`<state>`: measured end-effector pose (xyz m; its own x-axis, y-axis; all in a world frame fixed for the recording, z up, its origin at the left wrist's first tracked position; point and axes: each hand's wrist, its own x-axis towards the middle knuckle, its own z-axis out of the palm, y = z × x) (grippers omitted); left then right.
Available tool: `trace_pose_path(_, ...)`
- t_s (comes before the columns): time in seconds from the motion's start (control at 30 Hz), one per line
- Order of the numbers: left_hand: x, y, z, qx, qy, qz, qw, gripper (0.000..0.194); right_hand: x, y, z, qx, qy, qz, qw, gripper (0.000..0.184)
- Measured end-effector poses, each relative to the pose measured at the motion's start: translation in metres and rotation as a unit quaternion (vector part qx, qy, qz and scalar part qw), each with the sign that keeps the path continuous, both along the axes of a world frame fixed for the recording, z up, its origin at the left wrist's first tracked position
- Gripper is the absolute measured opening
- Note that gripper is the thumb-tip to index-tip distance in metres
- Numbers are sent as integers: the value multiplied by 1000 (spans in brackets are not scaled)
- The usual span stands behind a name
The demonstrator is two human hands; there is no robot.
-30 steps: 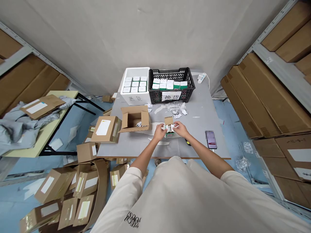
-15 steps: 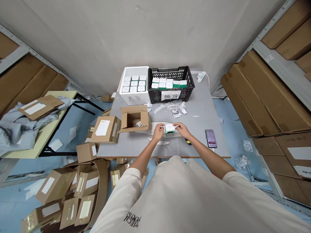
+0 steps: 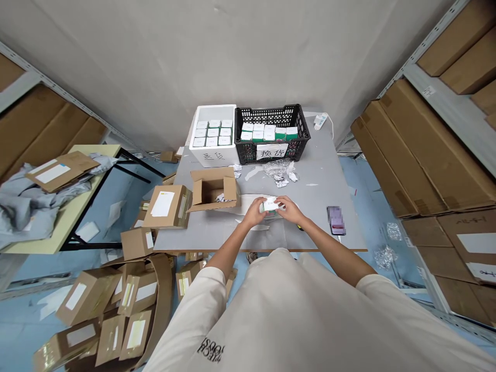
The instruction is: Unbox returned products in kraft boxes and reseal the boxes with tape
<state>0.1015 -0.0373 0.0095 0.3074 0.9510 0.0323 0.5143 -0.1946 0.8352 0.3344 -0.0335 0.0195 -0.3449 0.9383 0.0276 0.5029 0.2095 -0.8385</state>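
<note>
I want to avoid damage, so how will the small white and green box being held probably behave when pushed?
The small box probably keeps its shape: its top looks flat. Its squared form suggests sliding, not rolling. Its card-like walls may dent if squeezed hard.

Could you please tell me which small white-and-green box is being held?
The single box between the left hand and right hand; the others sit in the black crate and white bin.
</note>
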Motion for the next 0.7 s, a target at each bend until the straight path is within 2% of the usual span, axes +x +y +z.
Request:
trace_pose_path(0.2,0,-1,-3,-9,-2,4,1000,52,1,-3,-1,35,-37,15,999,27)
trace_pose_path(0.47,0,0,0,-38,-16,10,999,52,-2,-5,7,118,-180,64,975,31)
trace_pose_path(0.6,3,2,-2,-78,-21,23,996,55,-5,0,10,121,-228,94,962,33)
trace_pose_path(0.7,7,3,-2,-81,-19,30,996,55,-6,3,11,117,-253,103,955,34)
